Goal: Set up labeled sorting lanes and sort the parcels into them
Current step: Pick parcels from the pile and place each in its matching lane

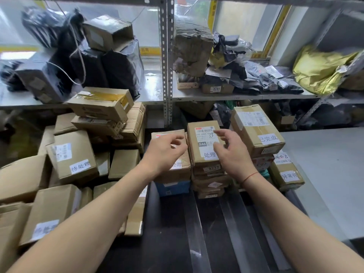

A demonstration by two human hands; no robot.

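Cardboard boxes fill the desk, grouped behind paper labels, likely so each stack marks a lane. Both forearms reach forward from the near edge. The left hand (164,149) hovers, fingers loosely curled, empty; the right hand (231,152) is spread wide beside the labelled middle box (204,142), holding nothing.

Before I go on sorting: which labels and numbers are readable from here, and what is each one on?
"待处理": white label on the left box.
"X46", handwritten "33", and "处理", partly hidden by the right hand: top box of the centre stack.
"0275": box below it.
"已完成", first character cut off: tall box.
"异常件", last character unclear: low right box.
"0244": small shelf box.
Barcodes and shipping print: too small.
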